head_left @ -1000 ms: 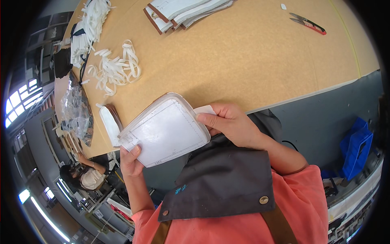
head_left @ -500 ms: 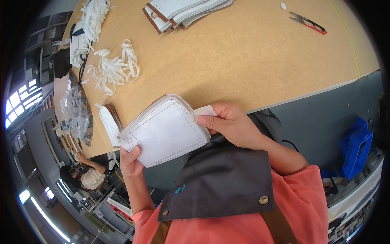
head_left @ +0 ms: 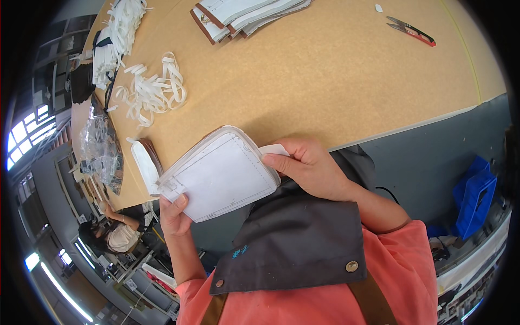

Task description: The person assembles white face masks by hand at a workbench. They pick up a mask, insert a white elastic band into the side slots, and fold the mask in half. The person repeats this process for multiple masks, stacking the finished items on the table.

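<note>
A white, round-cornered stack of layered panels (head_left: 227, 176), with dark marks along its edges and a brown edge at the back, is held tilted in front of me, near the table's front edge. My left hand (head_left: 174, 216) is closed on its lower left corner, thumb on top. My right hand (head_left: 311, 169) pinches a small white flat piece (head_left: 274, 150) between thumb and fingers at the stack's right edge. Just left of the stack, a narrow white and brown bundle of strips (head_left: 145, 165) lies on the table.
The brown table (head_left: 303, 81) bears loose white tape (head_left: 154, 89), a bundle of white strips (head_left: 122, 32), a clear plastic bag (head_left: 102, 146), more white-and-brown panels (head_left: 244, 16) and red-and-black thread snips (head_left: 413, 32). A blue bag (head_left: 476, 197) is at right. Another person (head_left: 116, 233) works at far left.
Almost nothing differs. Both hands keep their hold on the panels and the small white piece; the person at far left has shifted slightly.
</note>
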The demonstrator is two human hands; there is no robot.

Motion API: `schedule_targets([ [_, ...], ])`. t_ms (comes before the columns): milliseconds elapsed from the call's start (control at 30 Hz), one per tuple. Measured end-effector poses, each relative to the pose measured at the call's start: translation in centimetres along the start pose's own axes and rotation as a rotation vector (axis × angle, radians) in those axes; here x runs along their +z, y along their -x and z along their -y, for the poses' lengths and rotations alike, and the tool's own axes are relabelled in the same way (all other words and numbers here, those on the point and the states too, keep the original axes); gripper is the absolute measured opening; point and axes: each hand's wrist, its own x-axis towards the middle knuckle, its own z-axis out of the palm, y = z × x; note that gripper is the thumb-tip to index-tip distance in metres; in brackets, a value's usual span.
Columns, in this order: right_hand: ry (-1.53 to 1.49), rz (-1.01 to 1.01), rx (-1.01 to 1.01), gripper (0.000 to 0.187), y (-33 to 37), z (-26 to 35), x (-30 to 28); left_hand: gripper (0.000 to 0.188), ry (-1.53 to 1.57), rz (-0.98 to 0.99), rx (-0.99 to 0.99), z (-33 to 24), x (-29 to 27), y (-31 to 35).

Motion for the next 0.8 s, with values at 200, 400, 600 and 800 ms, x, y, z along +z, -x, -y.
schedule_targets([
  [200,0.166,-0.073,-0.006,0.023,0.22,0.43,0.26,0.067,-0.017,-0.003,0.012,0.05,0.35,-0.05],
  [400,0.267,-0.133,-0.02,0.024,0.24,0.67,0.34,0.066,-0.05,-0.027,0.028,0.4,0.65,-0.04],
  [600,0.043,-0.101,0.046,0.026,0.17,0.52,0.25,0.068,-0.055,-0.003,0.031,0.45,0.83,-0.18],
  [800,-0.03,-0.049,0.102,0.029,0.2,0.88,0.04,0.069,-0.066,0.0,0.037,0.58,0.71,-0.24],
])
